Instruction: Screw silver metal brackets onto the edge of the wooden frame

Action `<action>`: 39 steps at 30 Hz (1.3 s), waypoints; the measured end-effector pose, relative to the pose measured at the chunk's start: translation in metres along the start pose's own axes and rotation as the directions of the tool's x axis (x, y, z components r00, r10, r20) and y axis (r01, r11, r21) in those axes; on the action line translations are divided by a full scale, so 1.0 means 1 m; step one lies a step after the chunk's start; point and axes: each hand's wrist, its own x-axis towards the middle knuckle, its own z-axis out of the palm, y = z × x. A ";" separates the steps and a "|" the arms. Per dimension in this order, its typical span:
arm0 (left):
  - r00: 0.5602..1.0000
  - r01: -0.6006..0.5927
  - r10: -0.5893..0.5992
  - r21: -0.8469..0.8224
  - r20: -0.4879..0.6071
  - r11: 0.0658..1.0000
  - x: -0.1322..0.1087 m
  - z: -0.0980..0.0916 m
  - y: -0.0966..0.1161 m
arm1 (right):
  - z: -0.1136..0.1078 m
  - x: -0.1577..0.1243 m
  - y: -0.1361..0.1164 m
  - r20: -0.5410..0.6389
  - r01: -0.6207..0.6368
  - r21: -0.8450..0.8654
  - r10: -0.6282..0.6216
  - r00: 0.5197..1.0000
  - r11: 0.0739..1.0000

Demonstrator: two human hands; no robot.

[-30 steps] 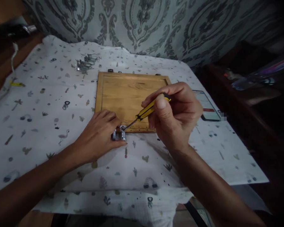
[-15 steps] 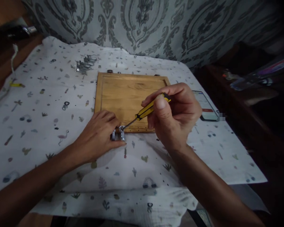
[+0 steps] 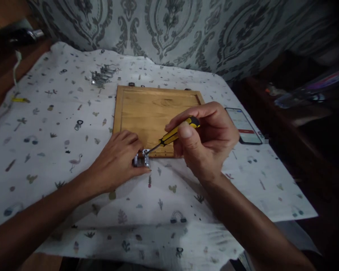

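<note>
A yellow-and-black screwdriver (image 3: 175, 134) is pinched between the thumb and fingers of my right hand (image 3: 207, 139). Its shaft slants down to the left, and the tip meets a small silver metal fitting (image 3: 146, 160) at the front edge of a wooden board (image 3: 149, 113). My left hand (image 3: 120, 160) holds that fitting against the board, fingers over the board's front left part and thumb below the edge. Small dark holes run along the board's front edge, right of the fitting. Whether a screw sits under the tip is too small to tell.
Several silver metal pieces (image 3: 102, 76) lie in a heap at the back left of the patterned tablecloth (image 3: 81, 210). A phone (image 3: 244, 126) rests to the right of the board. Behind the table hangs a patterned curtain (image 3: 169, 30). A cable (image 3: 16, 71) runs along the left edge.
My right hand and the screwdriver handle have shifted slightly left and down, and the grip has turned a little. The tip remains at the fitting. My left hand stays in place.
</note>
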 end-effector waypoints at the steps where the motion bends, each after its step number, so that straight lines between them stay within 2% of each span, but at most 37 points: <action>1: 1.000 0.002 -0.002 -0.002 -0.004 1.000 0.000 0.000 0.000 | 0.000 -0.001 0.000 0.003 0.002 -0.004 -0.002 1.000 1.000; 8: 0.999 -0.018 0.019 0.002 -0.042 1.000 -0.001 0.003 -0.002 | -0.002 -0.004 0.004 0.045 -0.002 0.064 -0.001 0.999 0.998; 13: 1.000 -0.016 0.016 0.010 -0.010 1.000 -0.001 0.003 -0.003 | 0.000 -0.001 0.006 0.028 0.047 0.080 -0.049 0.998 0.996; 19: 1.000 -0.004 0.004 -0.004 0.005 1.000 0.000 -0.001 -0.001 | 0.002 0.002 0.007 0.032 0.050 0.120 -0.054 0.998 0.992; 24: 1.000 0.004 -0.004 -0.035 0.010 0.999 0.000 -0.002 0.000 | -0.002 0.003 0.011 0.095 0.037 0.152 -0.052 0.994 0.988; 28: 1.000 0.020 -0.020 -0.055 0.001 0.998 0.000 -0.001 0.000 | -0.006 0.003 0.011 0.153 -0.006 0.108 -0.011 0.988 0.994; 34: 1.000 0.023 -0.022 -0.043 0.007 0.999 0.001 0.001 -0.001 | -0.001 0.002 0.005 0.082 0.015 0.121 -0.025 0.996 0.993; 39: 0.999 0.033 -0.033 -0.033 0.026 0.999 0.003 0.001 0.000 | -0.003 0.004 0.010 0.073 0.008 0.082 -0.014 0.997 0.997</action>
